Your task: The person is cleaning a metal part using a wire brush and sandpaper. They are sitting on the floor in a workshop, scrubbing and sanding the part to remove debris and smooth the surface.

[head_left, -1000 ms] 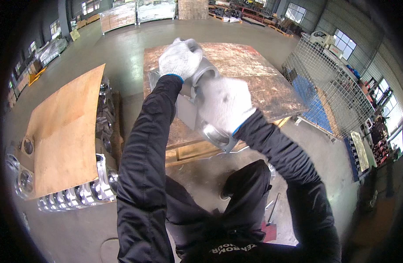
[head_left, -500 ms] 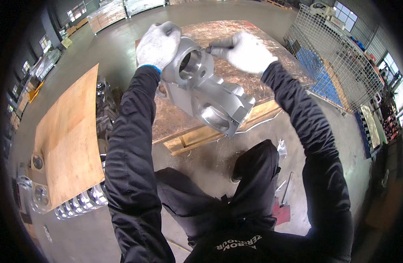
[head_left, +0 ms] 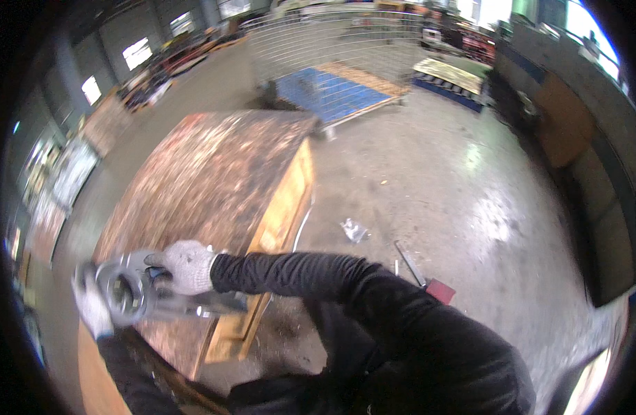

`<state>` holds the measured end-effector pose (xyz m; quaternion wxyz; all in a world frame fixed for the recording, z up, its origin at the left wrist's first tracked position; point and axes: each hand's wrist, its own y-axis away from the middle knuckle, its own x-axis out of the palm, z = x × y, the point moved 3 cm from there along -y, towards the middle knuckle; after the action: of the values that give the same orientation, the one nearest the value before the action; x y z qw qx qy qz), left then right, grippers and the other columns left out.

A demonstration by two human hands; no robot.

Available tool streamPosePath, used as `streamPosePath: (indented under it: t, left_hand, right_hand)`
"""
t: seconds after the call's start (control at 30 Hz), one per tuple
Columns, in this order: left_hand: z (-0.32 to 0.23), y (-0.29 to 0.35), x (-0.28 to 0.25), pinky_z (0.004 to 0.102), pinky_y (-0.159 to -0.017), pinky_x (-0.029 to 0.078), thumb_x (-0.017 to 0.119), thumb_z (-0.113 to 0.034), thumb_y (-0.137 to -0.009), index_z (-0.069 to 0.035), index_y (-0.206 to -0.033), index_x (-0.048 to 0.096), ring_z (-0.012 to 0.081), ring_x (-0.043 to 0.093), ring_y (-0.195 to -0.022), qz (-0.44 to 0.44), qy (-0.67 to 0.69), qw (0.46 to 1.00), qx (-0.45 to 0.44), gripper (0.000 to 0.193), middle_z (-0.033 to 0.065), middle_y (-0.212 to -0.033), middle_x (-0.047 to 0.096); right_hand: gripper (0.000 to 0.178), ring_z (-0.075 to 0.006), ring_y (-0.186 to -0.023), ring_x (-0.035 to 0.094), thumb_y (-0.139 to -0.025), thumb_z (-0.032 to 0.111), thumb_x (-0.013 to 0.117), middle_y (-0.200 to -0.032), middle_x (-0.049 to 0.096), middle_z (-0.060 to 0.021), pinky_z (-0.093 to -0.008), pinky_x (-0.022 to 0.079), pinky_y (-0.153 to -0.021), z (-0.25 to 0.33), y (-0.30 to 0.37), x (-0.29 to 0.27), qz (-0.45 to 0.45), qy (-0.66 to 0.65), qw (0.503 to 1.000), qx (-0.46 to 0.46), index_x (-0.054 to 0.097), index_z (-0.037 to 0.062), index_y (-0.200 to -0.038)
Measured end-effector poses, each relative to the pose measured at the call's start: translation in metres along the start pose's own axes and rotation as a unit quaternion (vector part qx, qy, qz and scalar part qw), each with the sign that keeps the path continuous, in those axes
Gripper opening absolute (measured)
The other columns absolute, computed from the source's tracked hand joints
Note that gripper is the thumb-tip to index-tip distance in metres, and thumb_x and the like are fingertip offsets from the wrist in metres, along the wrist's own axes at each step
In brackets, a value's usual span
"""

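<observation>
A silver-grey metal casting (head_left: 183, 303) with a large round bore lies on the wooden-topped crate (head_left: 193, 180), near its front left corner. My left hand (head_left: 93, 304), in a white glove, is closed against the outer side of the casting's ring. On the ring's other side, my right hand (head_left: 190, 266), also gloved, has its fingers pinched together just above the casting. Something small and dark shows at those fingertips, too blurred to name. The casting's far end is smeared by motion.
Beyond the crate stands a wire mesh cage (head_left: 332, 52) with a blue panel (head_left: 325, 93) at its base. A clear plastic bag (head_left: 354, 230), a long metal bar (head_left: 409, 263) and a red piece (head_left: 440, 291) lie on the floor to the right.
The view has swung to the right, so crate and casting now appear lower left. My right hand has come closer to the casting's ring; my left hand stays at its side.
</observation>
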<state>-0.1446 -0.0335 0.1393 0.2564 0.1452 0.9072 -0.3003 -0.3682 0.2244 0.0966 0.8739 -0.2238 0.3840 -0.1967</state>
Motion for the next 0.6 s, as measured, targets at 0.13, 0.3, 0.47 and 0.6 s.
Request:
streamPosePath:
  t: [0.13,0.3,0.47,0.6]
  left_hand:
    - [-0.04,0.004,0.012,0.0462,-0.111,0.042,0.058,-0.038,-0.105,0.0,-0.145,0.054,0.0392,0.055,-0.132,-0.052,-0.206,0.977,0.031,0.056,0.0275,-0.141,0.056]
    - [-0.05,-0.006,0.021,0.0473,-0.113,0.04,0.06,-0.052,-0.1,0.006,-0.146,0.05,0.0421,0.052,-0.136,-0.135,-0.3,0.944,-0.031,0.074,0.0287,-0.147,0.053]
    - [-0.051,0.001,0.009,0.0428,-0.112,0.042,0.058,-0.049,-0.101,0.009,-0.143,0.051,0.0406,0.058,-0.131,-0.104,-0.204,0.967,-0.109,0.072,0.0301,-0.142,0.058]
    - [-0.009,-0.012,-0.024,0.0413,-0.106,0.045,0.058,-0.041,-0.104,0.01,-0.139,0.053,0.0322,0.061,-0.119,-0.083,-0.151,0.983,-0.066,0.062,0.0247,-0.135,0.061]
  right_hand:
    - [0.046,-0.0394,-0.095,0.072,-0.08,0.039,0.079,-0.098,0.073,-0.0234,-0.0453,0.057,-0.083,-0.113,0.027,-0.032,-0.066,-0.078,0.982,0.159,0.072,0.0056,-0.111]
    - [0.041,-0.0147,-0.078,0.064,-0.095,0.039,0.073,-0.088,0.071,-0.0053,-0.0329,0.053,-0.074,-0.199,0.043,0.036,-0.023,-0.405,0.873,0.272,0.07,0.0068,-0.12]
    - [0.036,-0.0135,-0.065,0.063,-0.089,0.037,0.072,-0.074,0.068,-0.0065,-0.0322,0.048,-0.059,-0.166,0.054,0.049,-0.014,-0.454,0.815,0.359,0.073,0.0034,-0.103]
    - [0.048,-0.0233,-0.078,0.07,-0.092,0.045,0.069,-0.083,0.073,-0.0129,-0.0375,0.054,-0.074,-0.11,0.094,0.06,-0.077,-0.491,0.792,0.355,0.071,0.004,-0.118]
